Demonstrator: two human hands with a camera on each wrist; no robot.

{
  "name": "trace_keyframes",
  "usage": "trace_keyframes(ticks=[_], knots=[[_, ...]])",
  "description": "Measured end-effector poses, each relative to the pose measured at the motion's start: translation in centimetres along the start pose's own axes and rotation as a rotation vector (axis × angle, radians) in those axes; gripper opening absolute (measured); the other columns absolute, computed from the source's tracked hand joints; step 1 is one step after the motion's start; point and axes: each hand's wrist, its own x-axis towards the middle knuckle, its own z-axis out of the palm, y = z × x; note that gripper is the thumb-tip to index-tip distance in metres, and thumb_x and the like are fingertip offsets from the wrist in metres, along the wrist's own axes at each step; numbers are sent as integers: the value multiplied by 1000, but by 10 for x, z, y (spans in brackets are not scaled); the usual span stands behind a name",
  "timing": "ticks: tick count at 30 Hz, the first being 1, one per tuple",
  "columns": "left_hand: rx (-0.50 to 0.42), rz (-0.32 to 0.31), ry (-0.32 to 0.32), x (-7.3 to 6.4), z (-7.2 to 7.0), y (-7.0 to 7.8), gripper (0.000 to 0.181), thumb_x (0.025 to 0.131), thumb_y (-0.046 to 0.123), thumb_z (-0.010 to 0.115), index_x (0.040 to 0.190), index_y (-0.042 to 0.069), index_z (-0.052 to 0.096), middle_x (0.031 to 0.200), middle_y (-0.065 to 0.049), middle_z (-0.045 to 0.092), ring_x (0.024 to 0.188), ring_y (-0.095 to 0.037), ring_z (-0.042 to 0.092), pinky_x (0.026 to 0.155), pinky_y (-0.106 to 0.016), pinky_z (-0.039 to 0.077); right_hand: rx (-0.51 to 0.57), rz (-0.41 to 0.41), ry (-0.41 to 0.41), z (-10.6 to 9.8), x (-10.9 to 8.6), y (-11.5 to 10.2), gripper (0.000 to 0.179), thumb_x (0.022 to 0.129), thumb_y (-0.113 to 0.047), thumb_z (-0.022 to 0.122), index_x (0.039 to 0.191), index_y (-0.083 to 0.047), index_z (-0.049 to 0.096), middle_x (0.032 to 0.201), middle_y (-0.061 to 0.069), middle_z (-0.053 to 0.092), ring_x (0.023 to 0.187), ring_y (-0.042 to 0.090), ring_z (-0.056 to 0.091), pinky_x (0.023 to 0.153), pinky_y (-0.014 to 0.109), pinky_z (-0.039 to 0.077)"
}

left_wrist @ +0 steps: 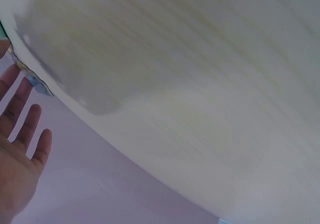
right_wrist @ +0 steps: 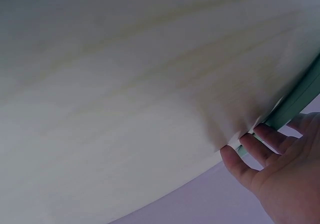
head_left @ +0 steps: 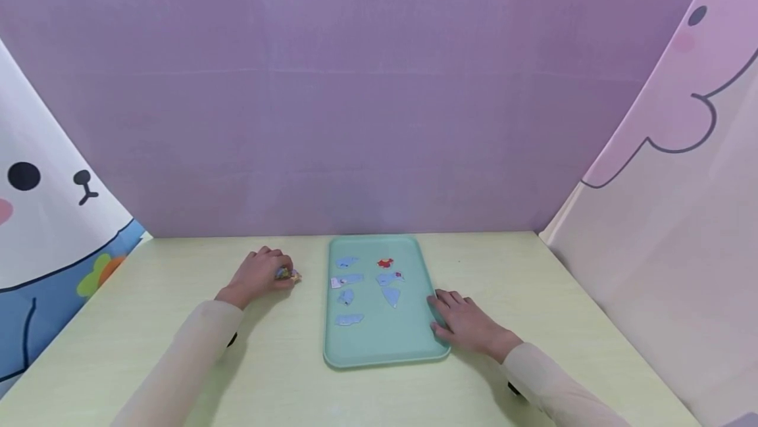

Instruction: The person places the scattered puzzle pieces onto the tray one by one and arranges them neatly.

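My left hand (head_left: pixel 258 276), left of the tray, pinches some small colourful flat cut-out pieces (head_left: pixel 287 274) between thumb and fingers, close over the table. In the left wrist view these pieces (left_wrist: pixel 37 83) show as a thin patterned edge at the fingertips; their number cannot be told. A pale green tray (head_left: pixel 391 347) lies flat on the table. On it are several pale blue pieces (head_left: pixel 349 319) in two loose columns, with a small red piece (head_left: pixel 385 262) near the far end. My right hand (head_left: pixel 470 327) rests with fairly straight fingers against the tray's right rim.
The pale wooden table (head_left: pixel 284 374) extends on both sides of the tray. A purple backdrop (head_left: pixel 379 118) rises behind its far edge. Printed cloth walls with cartoon figures flank it, one on the left (head_left: pixel 41 216) and one on the right (head_left: pixel 669 236).
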Motion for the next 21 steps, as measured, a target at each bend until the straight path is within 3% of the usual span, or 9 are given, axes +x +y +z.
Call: trace_keyframes(ticks=[21], knots=[[16, 71, 91, -13, -4, 24, 18, 71, 31, 74, 83, 22, 66, 86, 5, 63, 89, -23, 54, 72, -45, 45, -2, 7, 1, -2, 2, -1, 54, 92, -37, 47, 134, -4, 42, 137, 18, 41, 125, 34, 39, 94, 53, 37]])
